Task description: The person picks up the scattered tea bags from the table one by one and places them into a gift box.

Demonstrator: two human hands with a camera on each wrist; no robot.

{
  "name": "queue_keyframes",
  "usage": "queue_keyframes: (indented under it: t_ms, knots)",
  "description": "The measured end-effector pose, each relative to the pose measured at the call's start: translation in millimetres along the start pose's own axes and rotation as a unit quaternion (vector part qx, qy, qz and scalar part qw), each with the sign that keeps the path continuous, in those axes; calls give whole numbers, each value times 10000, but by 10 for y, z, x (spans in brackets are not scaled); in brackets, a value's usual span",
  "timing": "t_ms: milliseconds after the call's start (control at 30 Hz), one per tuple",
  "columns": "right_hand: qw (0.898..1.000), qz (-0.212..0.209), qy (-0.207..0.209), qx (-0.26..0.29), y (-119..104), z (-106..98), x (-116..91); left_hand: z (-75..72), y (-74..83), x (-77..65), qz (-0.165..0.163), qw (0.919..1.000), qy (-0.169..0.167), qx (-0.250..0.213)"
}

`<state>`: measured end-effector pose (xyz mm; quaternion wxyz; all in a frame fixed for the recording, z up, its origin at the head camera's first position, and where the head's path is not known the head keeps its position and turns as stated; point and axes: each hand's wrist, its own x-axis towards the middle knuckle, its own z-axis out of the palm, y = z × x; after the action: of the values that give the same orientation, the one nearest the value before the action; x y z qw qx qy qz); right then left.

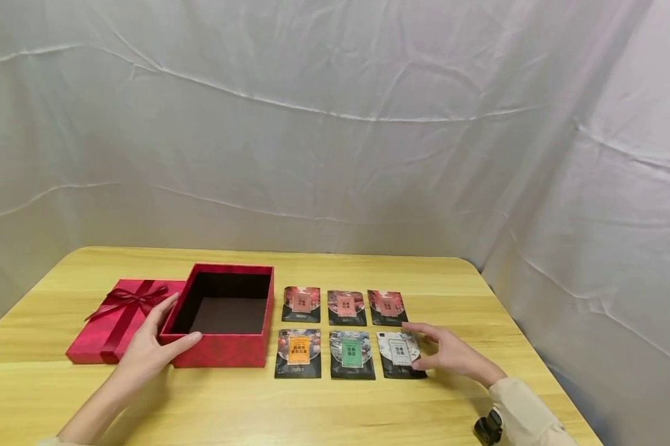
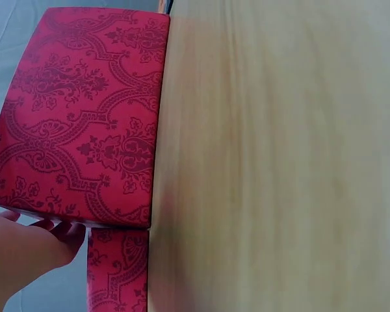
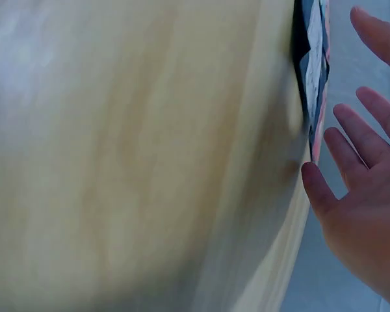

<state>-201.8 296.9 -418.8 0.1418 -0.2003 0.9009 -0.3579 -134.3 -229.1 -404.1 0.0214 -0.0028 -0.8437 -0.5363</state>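
Note:
My left hand (image 1: 152, 344) rests at the left front corner of a red open gift box (image 1: 223, 352), thumb by its front rim and fingers along its left side. In the left wrist view the fingers (image 2: 71, 234) touch the side of the patterned box (image 2: 84, 117). My right hand (image 1: 452, 354) is spread at the right edge of a black pouch with a white label (image 1: 398, 353). In the right wrist view the right hand (image 3: 364, 188) has its fingers apart, beside the pouches seen edge-on (image 3: 313, 71). The box's dark inside holds nothing visible.
A red lid with a ribbon bow (image 1: 131, 310) lies left of the box. Beside the white-labelled pouch are green (image 1: 352, 353) and orange (image 1: 298, 352) pouches; three red-labelled pouches (image 1: 346, 308) form the row behind. Everything stands on a yellow wooden table (image 1: 245, 409); a pale curtain hangs behind.

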Motion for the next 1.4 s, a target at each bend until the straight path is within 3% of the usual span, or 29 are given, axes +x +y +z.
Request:
queue_keyframes:
  t_ms: [200, 400, 567, 900, 1167, 1400]
  knots:
    - [9998, -18, -156, -101, 67, 5, -4, 20, 7, 7, -89, 9999, 61, 27]
    - [9987, -336, -352, -125, 74, 17, -19, 21, -6, -7, -148, 9998, 27, -88]
    - [9981, -413, -352, -308, 40, 26, -21, 13, -23, -15, -154, 9998, 24, -136]
    - [9971, -130, -376, -648, 6, 47, -39, 10, -7, 0, -269, 9996, -28, -124]
    - [9931, -490, -413, -981, -12, 39, -30, 8, -3, -7, -224, 9996, -20, -160]
    - [9948, -403, -295, -891, -48, 67, -43, 3, -11, -5, -131, 9998, -26, -140]
